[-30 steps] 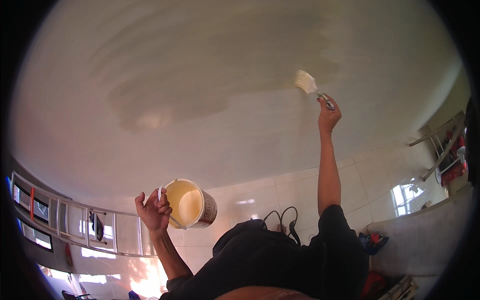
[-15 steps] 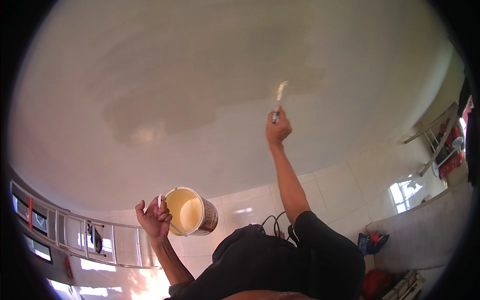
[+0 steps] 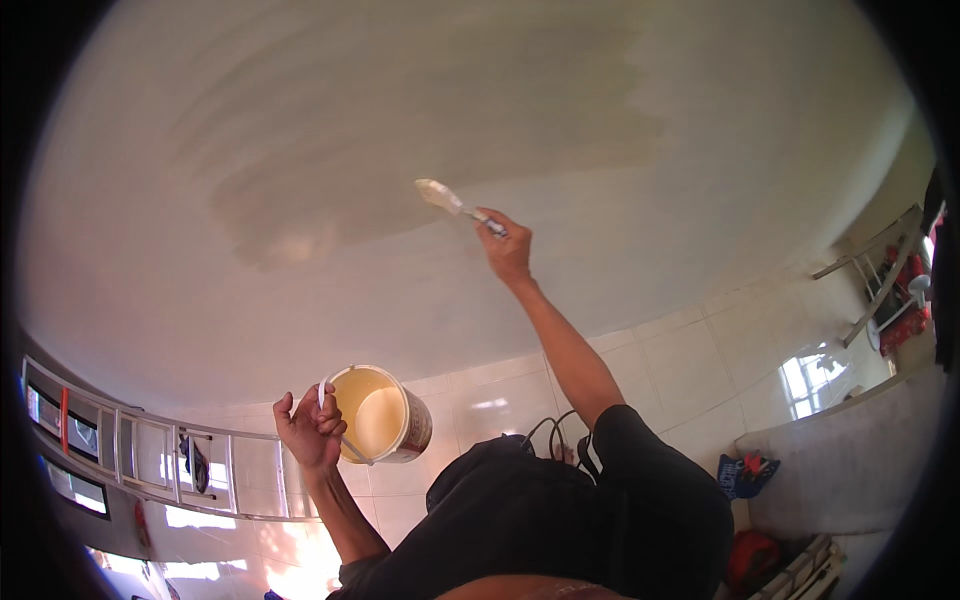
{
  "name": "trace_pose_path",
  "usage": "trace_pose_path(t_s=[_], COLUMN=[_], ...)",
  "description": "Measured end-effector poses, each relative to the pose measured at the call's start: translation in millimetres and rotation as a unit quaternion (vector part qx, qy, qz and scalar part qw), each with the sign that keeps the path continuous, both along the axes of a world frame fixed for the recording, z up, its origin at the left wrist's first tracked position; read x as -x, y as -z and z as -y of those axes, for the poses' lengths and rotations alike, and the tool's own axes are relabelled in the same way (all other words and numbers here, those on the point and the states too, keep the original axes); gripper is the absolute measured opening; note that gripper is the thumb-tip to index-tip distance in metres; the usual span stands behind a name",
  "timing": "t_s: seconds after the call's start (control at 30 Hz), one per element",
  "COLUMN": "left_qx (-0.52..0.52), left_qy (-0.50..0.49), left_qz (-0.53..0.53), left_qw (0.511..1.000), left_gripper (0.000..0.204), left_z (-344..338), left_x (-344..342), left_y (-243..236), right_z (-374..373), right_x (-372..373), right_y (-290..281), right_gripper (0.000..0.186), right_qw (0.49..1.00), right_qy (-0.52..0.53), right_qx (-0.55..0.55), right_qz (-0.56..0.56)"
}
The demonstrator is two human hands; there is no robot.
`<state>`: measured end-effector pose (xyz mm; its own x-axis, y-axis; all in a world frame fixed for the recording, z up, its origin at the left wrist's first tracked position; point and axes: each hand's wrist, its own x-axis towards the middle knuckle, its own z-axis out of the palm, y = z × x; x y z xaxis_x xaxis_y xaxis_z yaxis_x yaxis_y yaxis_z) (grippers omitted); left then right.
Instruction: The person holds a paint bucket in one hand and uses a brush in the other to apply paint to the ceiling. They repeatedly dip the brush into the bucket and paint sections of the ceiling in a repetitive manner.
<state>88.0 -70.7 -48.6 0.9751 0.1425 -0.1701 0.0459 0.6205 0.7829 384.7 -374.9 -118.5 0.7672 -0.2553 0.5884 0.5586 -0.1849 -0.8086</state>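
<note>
At eight o'clock the left hand (image 3: 315, 430) curls round the handle (image 3: 356, 451) of the bucket (image 3: 419, 425), best held level to keep in the pale liquid (image 3: 380, 420). Near eleven-thirty, before the darker patch (image 3: 460, 115) of wall (image 3: 620, 240), the right hand (image 3: 508, 250) grips the brush (image 3: 445, 198); even, overlapping strokes should suit.

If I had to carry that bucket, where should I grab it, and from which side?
I'd take the bucket by the white grip on its handle, coming from the left, where the person's left hand holds it. The grip juts out on that side, slim enough for curled fingers, whereas the body is wide and round.
</note>
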Motion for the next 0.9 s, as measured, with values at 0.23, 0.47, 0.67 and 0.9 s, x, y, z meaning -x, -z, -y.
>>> trace_pose_path(t_s=[0.23,0.47,0.67,0.9], left_qx=[-0.03,-0.02,-0.023,-0.007], left_qy=[-0.026,0.001,0.065,0.126], left_qz=[-0.018,-0.013,0.003,0.016], left_qw=[0.999,1.0,0.998,0.992], left_gripper=[0.061,0.061,0.063,0.065], left_z=[3,6,8,22], left_x=[4,-3,-10,-32], left_y=[0,-1,-2,-10], right_z=[227,252,127,30], right_x=[-27,38,129,177], right_y=[9,-40,-93,-113], right_gripper=[0.022,0.024,0.021,0.016], right_qw=[0.981,0.959,0.994,0.931], right_qy=[0.178,0.276,-0.032,-0.309], right_qx=[-0.081,-0.068,-0.034,0.083], right_qz=[0.009,0.006,-0.102,-0.173])
